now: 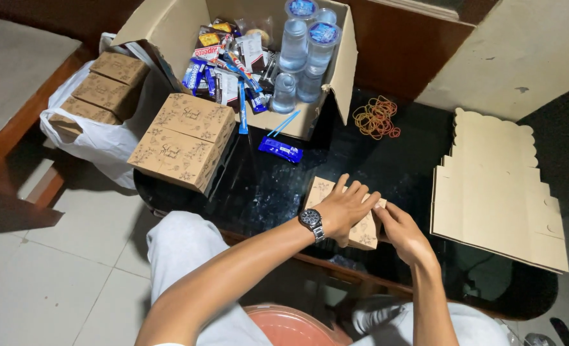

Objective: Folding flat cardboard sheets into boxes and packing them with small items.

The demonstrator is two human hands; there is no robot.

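Both hands — left hand, right hand — press small box.

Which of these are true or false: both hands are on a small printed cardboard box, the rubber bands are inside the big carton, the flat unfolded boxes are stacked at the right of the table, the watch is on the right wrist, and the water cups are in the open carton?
1. Both hands, left hand and right hand, rest on the small printed box. True.
2. The rubber bands lie inside the open carton. False: they lie on the black table beside it.
3. The flat unfolded boxes are stacked at the right. True.
4. The watch is on the right wrist. False: left wrist.
5. The water cups stand in the carton. True.
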